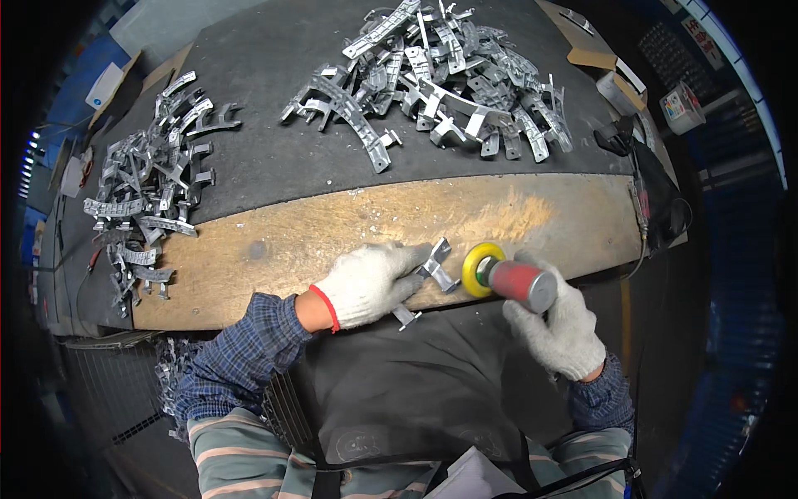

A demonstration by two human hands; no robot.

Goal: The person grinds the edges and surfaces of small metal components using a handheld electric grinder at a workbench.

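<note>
My left hand, in a white knit glove with a red cuff, is closed around a silver metal bracket at the front edge of the wooden board. Part of the bracket is covered by the glove, and one end juts out below the fingers. In my gloved right hand is a handheld disc sander with a red and grey body. Its yellow-rimmed disc faces the bracket, just to the right of it. Whether disc and metal touch, I cannot tell.
A large heap of metal brackets lies on the dark mat at the back; a smaller heap is at the left. The wooden board spans the front. A white bucket and a cable are on the right.
</note>
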